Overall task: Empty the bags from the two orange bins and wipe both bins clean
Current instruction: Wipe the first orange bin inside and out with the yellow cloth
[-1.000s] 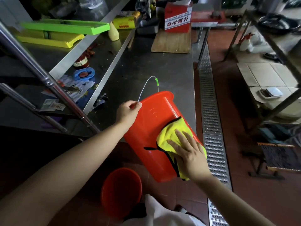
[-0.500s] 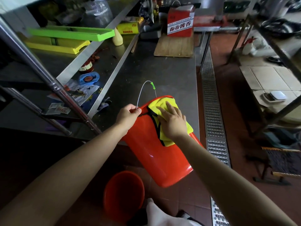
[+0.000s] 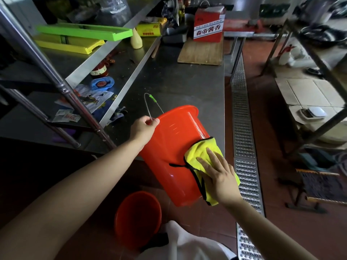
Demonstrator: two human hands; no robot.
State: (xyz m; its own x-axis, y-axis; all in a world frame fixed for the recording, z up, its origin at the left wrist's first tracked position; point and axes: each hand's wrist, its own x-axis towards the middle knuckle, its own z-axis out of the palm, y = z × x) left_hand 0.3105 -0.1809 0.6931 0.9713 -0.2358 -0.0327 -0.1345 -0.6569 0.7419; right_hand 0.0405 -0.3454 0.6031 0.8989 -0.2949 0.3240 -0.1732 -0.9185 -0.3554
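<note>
An orange bin (image 3: 169, 147) is held tilted in the air at the steel table's front edge, its mouth facing away from me and its base toward me. My left hand (image 3: 142, 128) grips its rim where the wire handle (image 3: 150, 102) joins. My right hand (image 3: 217, 175) presses a yellow cloth (image 3: 202, 152) flat against the bin's outer wall near the base, fingers straight. A second orange bin (image 3: 138, 216) stands upright on the floor below, its inside dark.
The steel table (image 3: 178, 81) carries a wooden board (image 3: 201, 53) and a red carton (image 3: 208, 25) at the far end. A shelf rack (image 3: 62, 87) with clutter stands at left. A metal floor drain grate (image 3: 244, 147) runs along the right; a white cloth (image 3: 187, 244) lies at bottom.
My right hand slid the yellow cloth from the bin's rim back down the outer wall toward the base. My left hand kept its grip on the rim.
</note>
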